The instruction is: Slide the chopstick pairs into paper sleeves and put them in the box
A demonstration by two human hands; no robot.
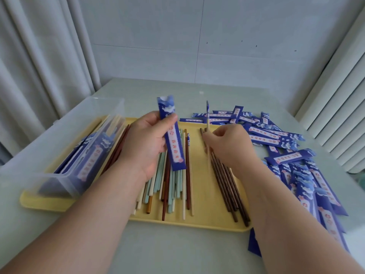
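My left hand [147, 141] holds a blue paper sleeve [171, 133] upright above the yellow tray [205, 220]. My right hand [229, 144] pinches a pale chopstick pair [207, 123] with a blue patterned top, standing nearly upright and blurred by motion. Loose chopsticks lie on the tray: a mixed heap of mint, cream and red-brown ones [171, 186] under my left hand, and dark brown ones [227, 184] below my right hand. The clear plastic box [65, 135] stands at the left on the tray's end, holding several sleeved pairs.
Many empty blue sleeves [308, 175] are scattered on the pale table to the right of the tray. White curtains hang at the left, a ribbed white panel stands at the right, and a tiled wall is behind the table.
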